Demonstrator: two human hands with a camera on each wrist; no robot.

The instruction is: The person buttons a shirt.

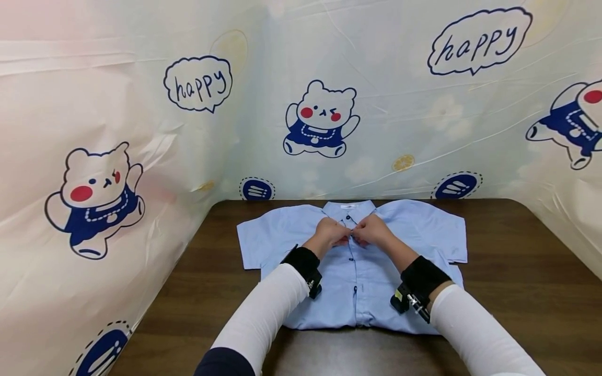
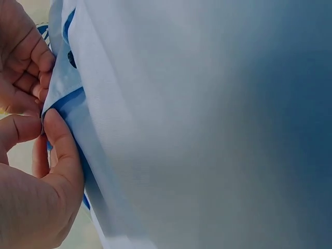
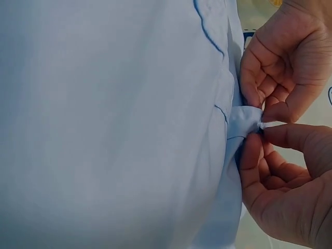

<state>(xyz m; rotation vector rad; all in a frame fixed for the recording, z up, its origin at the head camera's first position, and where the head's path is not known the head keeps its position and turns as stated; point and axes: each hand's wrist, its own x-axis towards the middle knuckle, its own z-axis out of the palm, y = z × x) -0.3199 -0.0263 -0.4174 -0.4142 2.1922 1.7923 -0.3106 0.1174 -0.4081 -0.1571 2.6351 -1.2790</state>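
A light blue short-sleeved shirt [image 1: 308, 271] lies spread front side up on the table, its collar [image 1: 349, 210] at the far edge. My left hand [image 1: 332, 231] and right hand [image 1: 374, 230] meet at the front placket just below the collar. Both pinch the placket's edge between thumb and fingers, lifting the cloth a little, as the right wrist view shows. The spot between the fingertips is mostly hidden. One dark button [image 1: 348, 218] shows above the hands and another button [image 1: 351, 259] below them. In the left wrist view a dark button [image 2: 71, 58] sits beside the pinched cloth.
The dark brown wooden table [image 1: 197, 308] extends on both sides of the shirt. Behind it hangs a pale curtain [image 1: 400, 120] printed with bears and "happy" bubbles. Black straps with small cameras wrap both wrists, over white sleeves [image 1: 263, 308].
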